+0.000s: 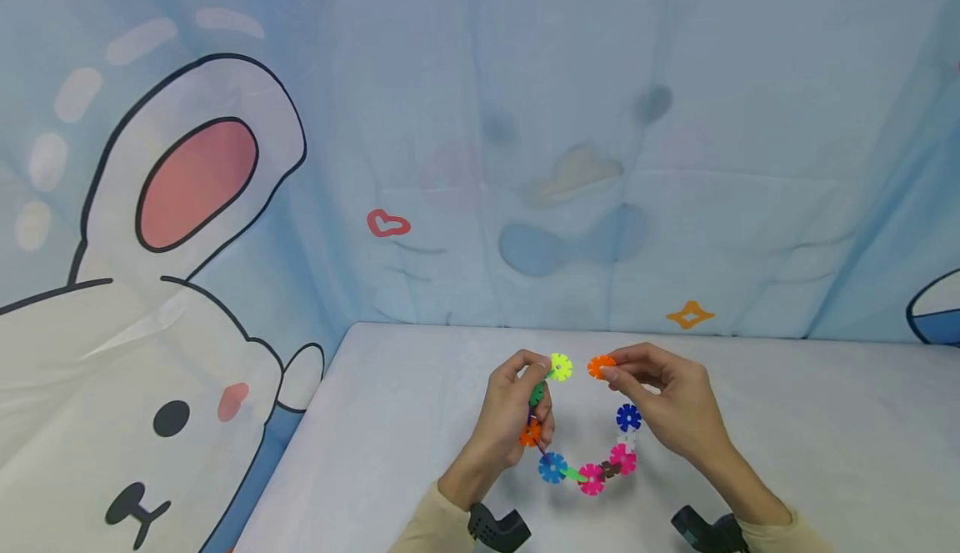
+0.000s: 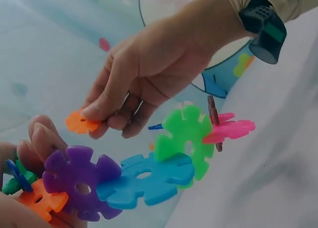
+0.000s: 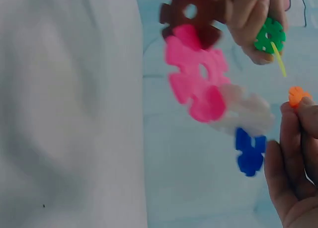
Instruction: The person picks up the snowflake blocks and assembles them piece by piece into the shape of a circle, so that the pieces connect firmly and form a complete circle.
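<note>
A curved chain of notched plastic snowflake discs runs from my left hand [image 1: 512,407] toward the right. My left finger and thumb pinch the chain near its yellow disc [image 1: 561,367]; a green disc [image 3: 270,35] and an orange one [image 2: 43,199] lie by the fingers. Purple [image 2: 82,184], light blue [image 1: 552,468], light green [image 2: 185,137], pink [image 1: 592,479], brown [image 1: 610,470] and white discs [image 3: 243,111] follow, ending in a dark blue disc [image 1: 628,417]. With fingertips and thumb my right hand [image 1: 671,399] pinches a separate orange disc [image 1: 600,367], facing the yellow one across a gap.
A white-covered table [image 1: 810,428] lies beneath the hands. Behind it hangs a light blue printed curtain [image 1: 465,119], with a large cartoon rabbit [image 1: 97,386] on the left side. Dark wrist cameras [image 1: 498,528] are strapped to both wrists.
</note>
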A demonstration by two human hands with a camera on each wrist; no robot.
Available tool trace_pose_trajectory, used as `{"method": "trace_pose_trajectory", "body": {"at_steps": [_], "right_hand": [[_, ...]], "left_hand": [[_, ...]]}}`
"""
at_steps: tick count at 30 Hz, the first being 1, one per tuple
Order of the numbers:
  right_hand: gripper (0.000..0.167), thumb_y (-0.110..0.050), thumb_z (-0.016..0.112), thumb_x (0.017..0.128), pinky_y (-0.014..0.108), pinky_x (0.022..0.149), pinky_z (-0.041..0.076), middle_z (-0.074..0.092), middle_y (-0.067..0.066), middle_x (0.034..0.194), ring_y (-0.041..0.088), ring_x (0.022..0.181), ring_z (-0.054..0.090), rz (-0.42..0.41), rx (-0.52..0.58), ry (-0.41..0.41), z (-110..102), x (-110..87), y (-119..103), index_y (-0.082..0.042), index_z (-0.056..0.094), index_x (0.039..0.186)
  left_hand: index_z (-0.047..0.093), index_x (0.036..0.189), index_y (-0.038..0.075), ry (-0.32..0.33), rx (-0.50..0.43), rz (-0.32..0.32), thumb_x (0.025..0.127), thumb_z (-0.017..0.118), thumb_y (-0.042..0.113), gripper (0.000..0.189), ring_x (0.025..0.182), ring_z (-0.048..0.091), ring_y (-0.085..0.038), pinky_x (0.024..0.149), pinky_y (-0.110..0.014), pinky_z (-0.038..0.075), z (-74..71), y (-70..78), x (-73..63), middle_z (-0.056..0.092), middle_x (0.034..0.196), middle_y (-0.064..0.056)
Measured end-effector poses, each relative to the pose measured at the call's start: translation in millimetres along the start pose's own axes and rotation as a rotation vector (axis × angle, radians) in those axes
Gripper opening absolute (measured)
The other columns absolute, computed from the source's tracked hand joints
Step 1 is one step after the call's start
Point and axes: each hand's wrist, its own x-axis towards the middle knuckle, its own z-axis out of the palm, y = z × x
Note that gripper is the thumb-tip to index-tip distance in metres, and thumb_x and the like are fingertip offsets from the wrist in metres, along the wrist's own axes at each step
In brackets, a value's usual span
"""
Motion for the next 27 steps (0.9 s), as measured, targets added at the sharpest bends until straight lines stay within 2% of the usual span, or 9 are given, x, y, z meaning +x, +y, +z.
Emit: {"method": "trace_pose_trajectory", "body": {"at_steps": [5, 8, 13, 19, 22, 27], "right_hand": [[0.015, -0.006, 0.084, 0.090, 0.017, 0.073, 0.057, 0.081, -0.002, 0.090, 0.000, 0.081, 0.071, -0.023, -0.021, 0.026, 6.5, -1.6, -6.5, -0.015, 0.077, 0.100], [0.015, -0.007, 0.085, 0.090, 0.019, 0.074, 0.057, 0.080, -0.004, 0.089, 0.001, 0.079, 0.071, -0.030, -0.051, 0.034, 8.7, -2.7, -7.6, -0.016, 0.077, 0.099], [0.019, -0.003, 0.088, 0.085, 0.015, 0.076, 0.057, 0.079, -0.007, 0.087, 0.000, 0.079, 0.071, -0.072, -0.103, 0.061, 10.9, -4.4, -9.0, -0.014, 0.077, 0.097], [0.028, 0.004, 0.091, 0.077, 0.006, 0.079, 0.052, 0.080, -0.005, 0.088, 0.007, 0.079, 0.074, -0.204, -0.136, 0.102, 11.3, -3.8, -10.7, -0.009, 0.076, 0.097], [0.031, 0.006, 0.092, 0.074, 0.006, 0.080, 0.053, 0.080, -0.003, 0.089, 0.012, 0.078, 0.076, -0.264, -0.165, 0.108, 12.0, -3.8, -10.9, -0.008, 0.075, 0.097], [0.032, 0.008, 0.093, 0.071, 0.009, 0.073, 0.055, 0.078, -0.002, 0.086, 0.014, 0.074, 0.075, -0.291, -0.181, 0.131, 12.8, -5.1, -9.7, -0.008, 0.074, 0.091]], "left_hand": [[0.057, 0.110, 0.014, -0.011, -0.058, -0.013, 0.110, 0.054, 0.032, 0.018, 0.038, 0.049, -0.011, 0.041, -0.022, 0.048, 1.2, 2.3, -1.1, 0.042, 0.057, 0.002], [0.056, 0.109, 0.015, -0.022, -0.083, -0.026, 0.110, 0.055, 0.032, 0.017, 0.038, 0.050, -0.011, 0.042, -0.021, 0.048, 2.9, 3.3, -2.4, 0.042, 0.057, 0.003], [0.056, 0.108, 0.016, -0.040, -0.086, -0.028, 0.111, 0.054, 0.033, 0.017, 0.039, 0.051, -0.011, 0.043, -0.021, 0.048, 5.7, 3.8, -4.5, 0.044, 0.057, 0.003], [0.057, 0.107, 0.015, -0.039, -0.073, -0.010, 0.111, 0.054, 0.032, 0.017, 0.039, 0.051, -0.010, 0.042, -0.021, 0.048, 7.2, 3.5, -6.0, 0.045, 0.057, 0.003], [0.057, 0.106, 0.015, -0.044, -0.070, -0.007, 0.111, 0.054, 0.031, 0.017, 0.039, 0.051, -0.010, 0.042, -0.020, 0.048, 7.9, 2.4, -6.4, 0.045, 0.057, 0.003], [0.058, 0.105, 0.015, -0.048, -0.052, -0.014, 0.110, 0.056, 0.031, 0.017, 0.038, 0.049, -0.010, 0.040, -0.021, 0.046, 11.6, -0.3, -7.8, 0.044, 0.056, 0.002]]}}
